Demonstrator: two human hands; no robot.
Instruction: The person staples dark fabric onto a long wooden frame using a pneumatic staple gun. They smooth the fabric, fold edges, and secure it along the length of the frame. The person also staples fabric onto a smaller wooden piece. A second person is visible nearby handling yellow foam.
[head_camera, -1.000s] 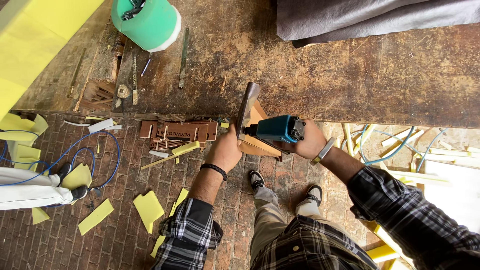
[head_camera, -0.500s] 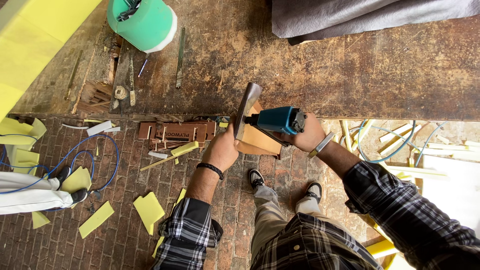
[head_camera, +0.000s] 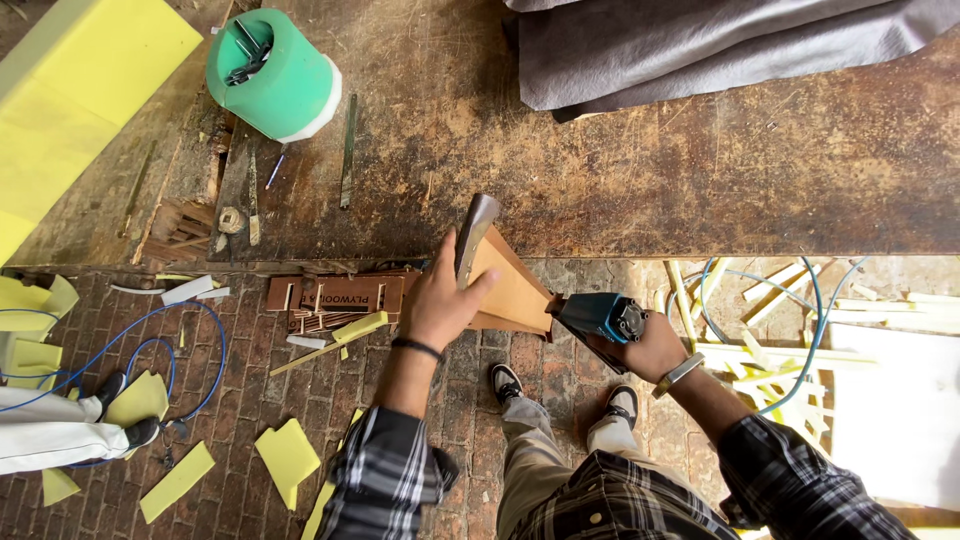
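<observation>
At the near edge of the worn brown wooden counter (head_camera: 700, 170), the left hand (head_camera: 440, 300) clasps the tan wedge-shaped wooden piece (head_camera: 510, 290) steady while the right hand (head_camera: 650, 350) grips the blue power tool (head_camera: 600, 318) pressed against its right end.

1. A worn, scratched brown table (head_camera: 700, 170) of stained wood fills the upper part of the view.
2. A grey cloth (head_camera: 700, 50) lies bunched on its far right.
3. A green drum-shaped container (head_camera: 275, 85) stands on its left, with thin metal tools (head_camera: 347, 150) lying just beside it.
4. A yellow foam slab (head_camera: 70, 100) rests at the table's left end.
5. The floor (head_camera: 250, 400) below is reddish brick, strewn with yellow foam scraps (head_camera: 288, 455).
6. A blue cable (head_camera: 180, 350) loops over the bricks at left; another blue cable (head_camera: 810, 320) curls at right among pale yellowish strips (head_camera: 760, 355).
7. Daylight falls brightly on the right side.
</observation>
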